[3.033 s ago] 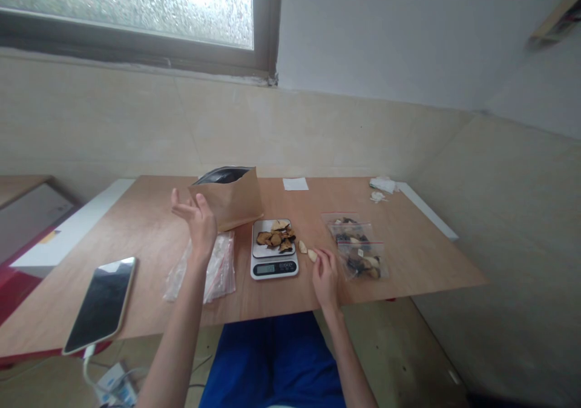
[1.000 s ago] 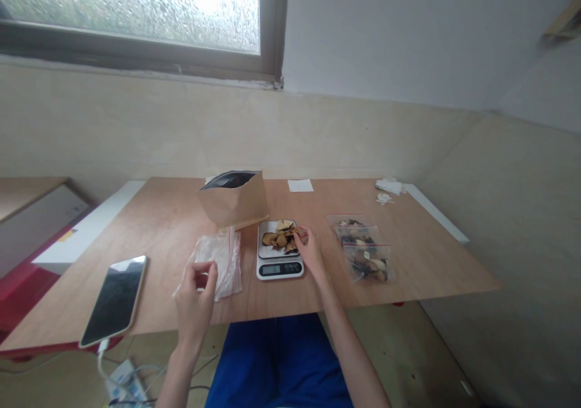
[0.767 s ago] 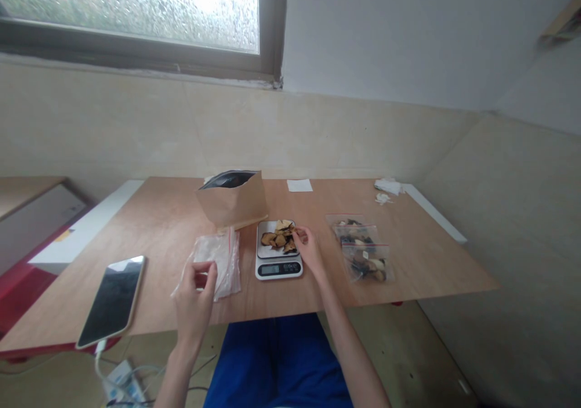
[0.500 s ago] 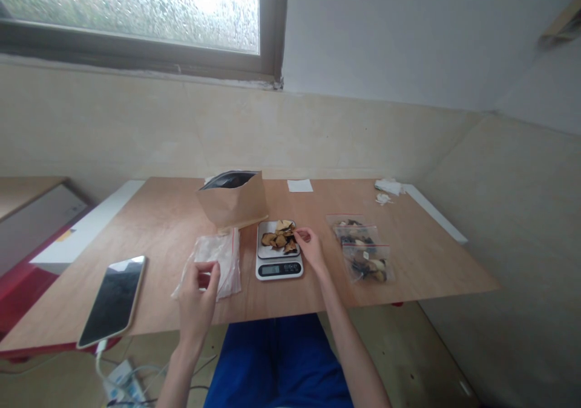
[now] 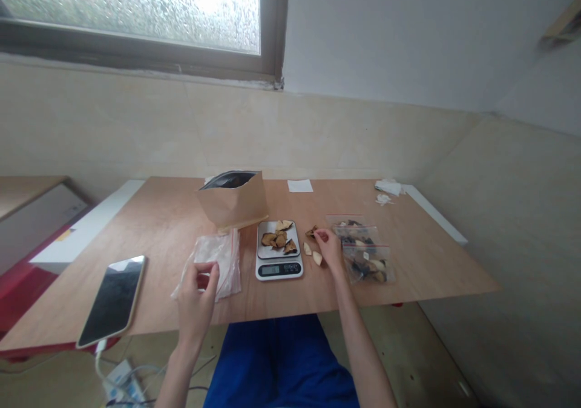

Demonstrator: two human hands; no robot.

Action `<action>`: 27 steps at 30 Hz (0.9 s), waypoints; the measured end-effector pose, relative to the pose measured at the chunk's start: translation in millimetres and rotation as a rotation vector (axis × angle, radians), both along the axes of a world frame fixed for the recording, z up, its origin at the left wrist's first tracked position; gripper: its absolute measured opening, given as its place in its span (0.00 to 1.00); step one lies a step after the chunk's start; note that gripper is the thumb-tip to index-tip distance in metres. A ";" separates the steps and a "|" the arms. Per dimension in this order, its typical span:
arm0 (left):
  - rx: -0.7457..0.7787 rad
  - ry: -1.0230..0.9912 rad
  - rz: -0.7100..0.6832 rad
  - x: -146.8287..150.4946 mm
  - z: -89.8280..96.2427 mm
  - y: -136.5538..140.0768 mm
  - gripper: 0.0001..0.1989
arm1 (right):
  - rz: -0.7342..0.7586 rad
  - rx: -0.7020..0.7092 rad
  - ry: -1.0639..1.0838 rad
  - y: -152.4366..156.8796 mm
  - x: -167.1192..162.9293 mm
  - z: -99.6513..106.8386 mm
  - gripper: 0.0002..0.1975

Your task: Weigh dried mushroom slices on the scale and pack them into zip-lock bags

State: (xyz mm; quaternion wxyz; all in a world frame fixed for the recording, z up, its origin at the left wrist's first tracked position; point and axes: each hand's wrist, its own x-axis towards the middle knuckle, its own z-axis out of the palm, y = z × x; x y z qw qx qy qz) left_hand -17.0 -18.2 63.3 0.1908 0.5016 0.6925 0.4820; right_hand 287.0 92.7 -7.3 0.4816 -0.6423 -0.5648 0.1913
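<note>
A white kitchen scale (image 5: 279,269) bears several dried brown-edged slices (image 5: 275,239), perhaps mushroom. To its right, my right hand (image 5: 330,250) pinches a dark dried slice (image 5: 311,232) with thumb and fingertips, at the table surface. Two pale slices (image 5: 317,258) lie just below those fingers. My left hand (image 5: 198,284) hovers over or rests on clear zip bags (image 5: 222,253), its fingers curled and thumb meeting the forefinger; nothing shows between them. The scale's display digits are too small to read.
Several filled zip bags (image 5: 368,267) overlap right of my right hand. An open brown paper pouch (image 5: 236,205) stands behind the scale. A phone (image 5: 112,299) on a cable lies at the left. White paper (image 5: 300,186) and crumpled tissue (image 5: 389,187) sit at the back.
My right hand has moved right, off the scale, with a slice from the pile. The pale slices beside the scale, covered by this hand before, now show. My left hand has stayed put.
</note>
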 end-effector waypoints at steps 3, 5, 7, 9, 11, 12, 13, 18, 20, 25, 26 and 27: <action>-0.007 -0.007 0.000 0.0 -0.4 0.1 0.18 | -0.024 0.028 -0.077 -7.4 -2.8 0.7 0.09; -0.013 -0.007 0.000 -0.3 -1.0 -0.1 0.18 | -0.054 0.069 -0.172 -14.6 -9.0 1.3 0.09; -0.015 -0.008 -0.002 -0.6 -1.9 -0.3 0.18 | -0.027 0.100 -0.272 -22.5 -16.9 0.1 0.10; -0.014 -0.010 -0.002 -0.6 -2.8 -0.4 0.18 | 0.048 0.103 -0.345 -29.3 -24.2 -3.7 0.10; -0.014 -0.013 -0.005 -0.5 -3.5 -0.4 0.18 | 0.109 0.087 -0.404 -34.0 -29.5 -9.0 0.10; -0.015 -0.013 -0.007 -0.4 -3.8 -0.6 0.18 | 0.126 0.075 -0.429 -35.4 -31.1 -11.7 0.10; -0.016 -0.013 -0.006 -0.4 -3.9 -0.8 0.18 | 0.139 0.063 -0.448 -36.2 -32.0 -13.9 0.10; -0.012 -0.011 0.006 -2.1 -3.8 -2.3 0.18 | 0.147 0.045 -0.427 -34.6 -31.0 -15.3 0.11; -0.010 -0.003 0.011 -2.7 -3.5 -2.4 0.18 | 0.126 0.068 -0.359 -31.0 -30.7 -11.4 0.12; -0.005 -0.007 0.003 -1.3 -2.3 -1.8 0.18 | 0.024 0.085 -0.109 -13.7 -38.6 2.8 0.11; -0.001 -0.009 -0.001 -0.7 -2.2 -1.7 0.18 | 0.021 0.084 -0.079 -9.6 -41.8 5.4 0.11; 0.001 -0.013 -0.005 -0.2 -2.1 -1.7 0.18 | 0.029 0.085 -0.058 -5.5 -45.3 7.7 0.11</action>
